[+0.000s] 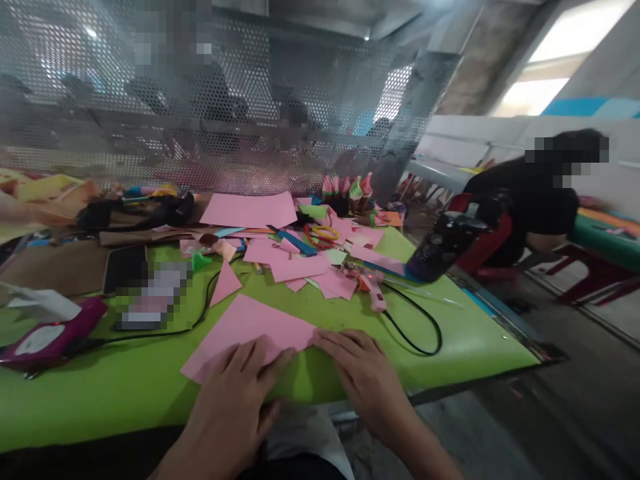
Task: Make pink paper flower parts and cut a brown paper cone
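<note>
A pink paper sheet (245,327) lies flat near the front edge of the green table (465,343). My left hand (235,407) rests palm down on its near corner, fingers spread over the paper. My right hand (363,377) presses with its fingertips on the sheet's right corner at the table edge. Neither hand grips anything; both lie flat on the paper.
Pink paper scraps (300,267), a pink glue gun (373,290) with a black cord (420,333), scissors (323,233), a phone (125,267) and a magenta device (50,337) litter the table. A perforated metal screen (225,113) stands behind. A seated person (540,200) bends at right.
</note>
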The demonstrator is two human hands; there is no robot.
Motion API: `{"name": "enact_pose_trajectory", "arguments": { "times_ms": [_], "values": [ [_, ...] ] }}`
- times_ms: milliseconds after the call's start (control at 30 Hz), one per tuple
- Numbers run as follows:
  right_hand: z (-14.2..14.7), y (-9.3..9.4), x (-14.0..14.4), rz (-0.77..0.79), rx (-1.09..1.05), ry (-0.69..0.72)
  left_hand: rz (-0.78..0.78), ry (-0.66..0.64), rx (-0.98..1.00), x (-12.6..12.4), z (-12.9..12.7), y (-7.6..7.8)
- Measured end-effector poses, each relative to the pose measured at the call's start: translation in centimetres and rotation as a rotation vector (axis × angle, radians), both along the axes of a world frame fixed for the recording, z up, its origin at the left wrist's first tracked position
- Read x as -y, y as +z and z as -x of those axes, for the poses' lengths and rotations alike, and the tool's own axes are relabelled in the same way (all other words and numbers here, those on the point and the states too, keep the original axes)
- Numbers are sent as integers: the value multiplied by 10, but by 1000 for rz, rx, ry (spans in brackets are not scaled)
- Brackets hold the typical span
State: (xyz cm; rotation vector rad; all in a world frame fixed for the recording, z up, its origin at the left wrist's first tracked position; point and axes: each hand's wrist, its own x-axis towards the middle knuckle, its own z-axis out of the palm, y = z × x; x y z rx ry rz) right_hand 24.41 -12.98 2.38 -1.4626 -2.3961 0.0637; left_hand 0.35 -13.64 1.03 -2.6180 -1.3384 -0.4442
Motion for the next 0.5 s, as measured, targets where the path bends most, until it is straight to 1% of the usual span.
{"name": "enact_pose_trajectory", "arguments": {
  "times_ms": [133,167,267,333,400,500],
  "values": [
    [17,-1,10,-87,0,-54,-18,32,34,0,-1,-7],
    [24,-2,13,-85,2,-40,-21,28,41,0,-1,-10],
    [46,-6,22,9,15,94,-33,9,67,-2,0,-16],
    [55,-7,27,32,10,113,-56,14,100,-3,1,-19],
    [57,-6,30,39,9,85,-85,-6,104,-4,3,-21],
    [50,-3,32,36,2,17,-145,-52,68,-4,6,-23]
  ]
}}
